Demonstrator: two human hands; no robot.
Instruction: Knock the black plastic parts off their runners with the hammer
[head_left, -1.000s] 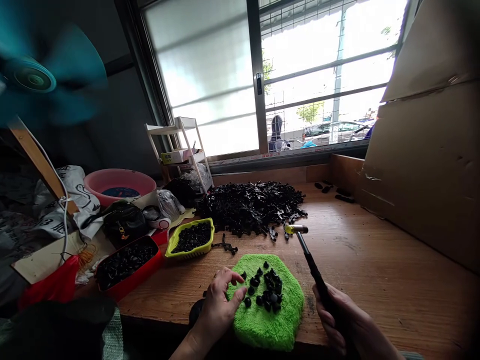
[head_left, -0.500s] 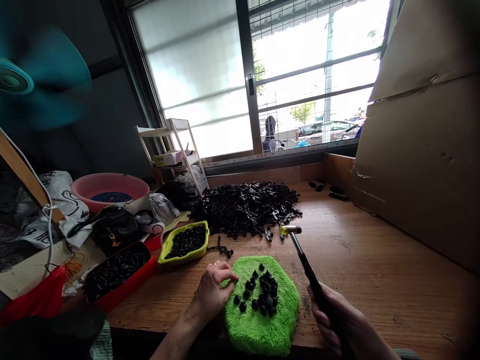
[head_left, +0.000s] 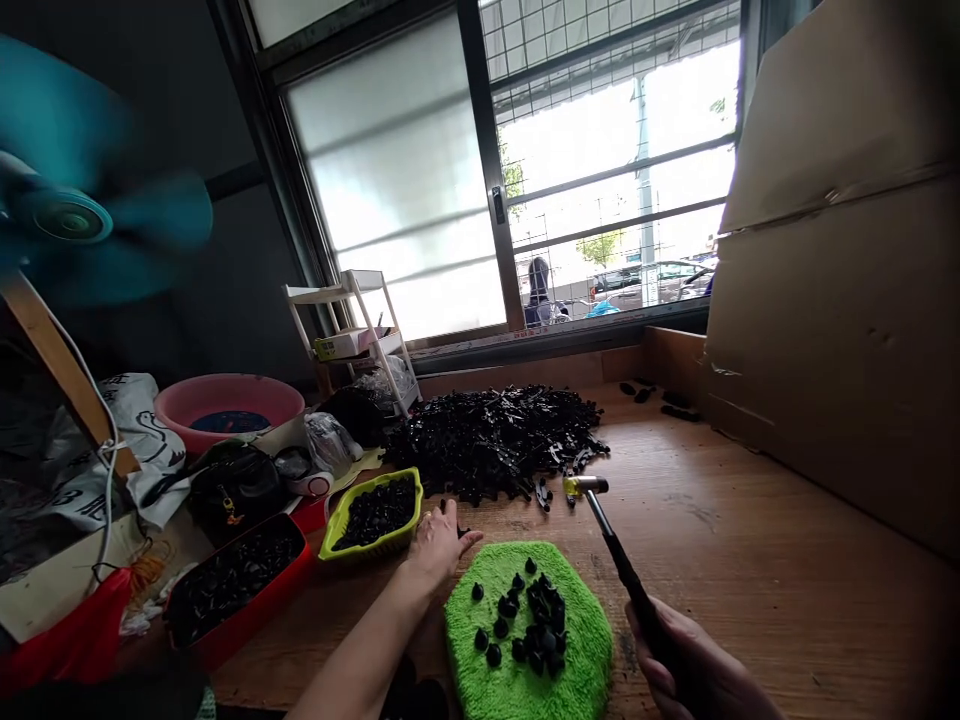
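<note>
Head view, left hand: stretched forward past the bright green fuzzy cloth pad, fingers spread flat on the wooden counter over a small black clip part; whether it has hold of it cannot be told.
Head view, right hand: closed around the black handle of a small metal-headed hammer, head raised.
Done: roughly a dozen small black rounded caps lie on the pad.
Left: large heap of black plastic clips beyond, near the window; yellow-green tray and red tray well filled with black pieces.

Left hand forward, off green pad
</note>
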